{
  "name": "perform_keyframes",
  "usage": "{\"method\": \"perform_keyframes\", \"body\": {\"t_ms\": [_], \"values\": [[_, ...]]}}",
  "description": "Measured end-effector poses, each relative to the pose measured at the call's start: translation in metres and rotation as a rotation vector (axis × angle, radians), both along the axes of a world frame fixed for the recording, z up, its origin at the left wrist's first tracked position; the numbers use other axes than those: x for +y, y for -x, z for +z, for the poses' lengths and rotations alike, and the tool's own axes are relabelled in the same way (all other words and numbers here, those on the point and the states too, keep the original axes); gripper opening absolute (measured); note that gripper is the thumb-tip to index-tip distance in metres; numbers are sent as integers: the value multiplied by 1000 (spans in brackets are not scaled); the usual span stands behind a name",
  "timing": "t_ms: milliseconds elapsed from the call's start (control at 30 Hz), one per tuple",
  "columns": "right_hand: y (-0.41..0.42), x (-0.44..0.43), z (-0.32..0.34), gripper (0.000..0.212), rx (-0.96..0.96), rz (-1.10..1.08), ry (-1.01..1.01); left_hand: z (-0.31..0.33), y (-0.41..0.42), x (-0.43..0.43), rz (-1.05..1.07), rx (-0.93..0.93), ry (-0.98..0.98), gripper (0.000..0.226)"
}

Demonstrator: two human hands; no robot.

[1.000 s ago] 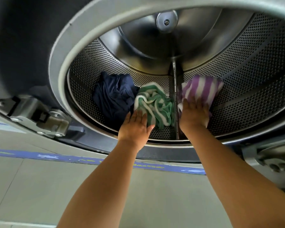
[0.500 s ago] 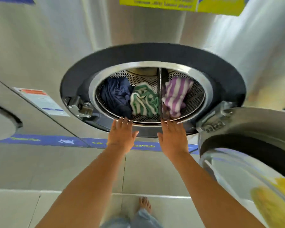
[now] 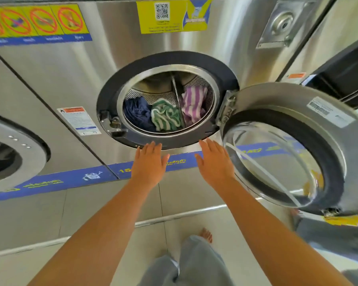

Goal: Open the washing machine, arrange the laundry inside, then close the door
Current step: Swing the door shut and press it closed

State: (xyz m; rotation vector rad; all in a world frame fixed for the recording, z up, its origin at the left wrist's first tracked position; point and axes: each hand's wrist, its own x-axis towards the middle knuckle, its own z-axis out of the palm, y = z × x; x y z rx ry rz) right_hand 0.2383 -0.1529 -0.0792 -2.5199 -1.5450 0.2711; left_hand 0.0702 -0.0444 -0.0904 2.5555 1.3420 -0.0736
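I see a second washer (image 3: 10, 153) to the left of mine, its door shut. Above it runs a strip of prohibition stickers (image 3: 37, 21). A yellow QR sticker (image 3: 172, 16) sits top centre, a white warning label (image 3: 79, 120) lower left. A blue band (image 3: 56, 180) crosses the panels' base, above the tiled floor (image 3: 145, 250).

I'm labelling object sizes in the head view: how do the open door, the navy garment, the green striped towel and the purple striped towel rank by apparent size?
1. Open door, largest, though nearest the camera.
2-4. Navy garment, green striped towel, purple striped towel: too alike to rank.
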Motion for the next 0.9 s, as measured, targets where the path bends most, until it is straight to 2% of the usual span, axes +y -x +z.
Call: {"method": "perform_keyframes", "body": {"t_ms": [333, 467, 633, 767, 900], "values": [[-19, -68, 55, 46, -110, -80, -232, 33, -1, -71, 6, -146, -35, 55], [-39, -99, 72, 46, -147, -73, -239, 38, -24, -107, 28, -203, -42, 57], [-78, -146, 87, 43, -192, -75, -341, 52, -70, -170, 55, -281, -6, 59], [-119, -180, 100, 45, -258, -119, -461, 62, -112, -217, 52, -331, 29, 60], [-159, -206, 110, 60, -292, -209, -442, 66, -149, -252, 29, -411, 44, 60]]}}
